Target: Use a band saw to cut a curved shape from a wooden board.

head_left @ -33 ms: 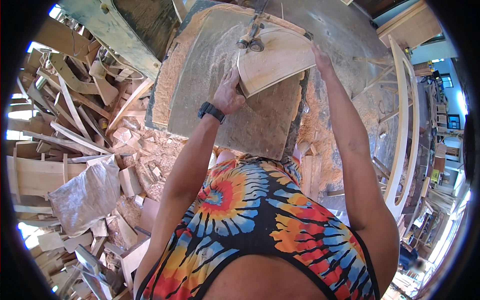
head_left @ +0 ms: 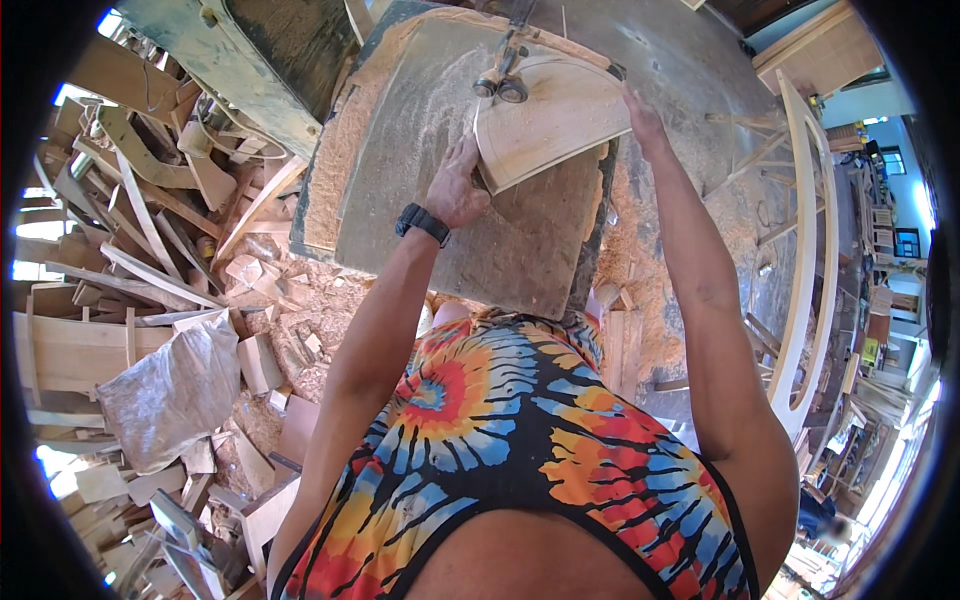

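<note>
A flat wooden board [head_left: 545,125], pale, with a curved far edge and a straight near edge, lies on a dusty saw table [head_left: 470,255]. My left hand [head_left: 460,188], with a dark watch at the wrist, lies on the table with fingers stretched along the board's left edge, its base by the near left corner. At the board's right edge is my right hand [head_left: 645,125], gripping the side; its fingertips are partly hidden. Over the board's far left part hangs a bandsaw guide [head_left: 502,88] with small round rollers. A curved pencil line runs near the board's far edge.
Sawdust [head_left: 330,200] coats the table's left side, and offcuts litter the floor. Curved wood scraps [head_left: 140,215] are heaped at the left beside a grey plastic sheet [head_left: 180,390]. A green machine body [head_left: 235,70] stands far left. Long curved pale frames [head_left: 800,250] stand at the right.
</note>
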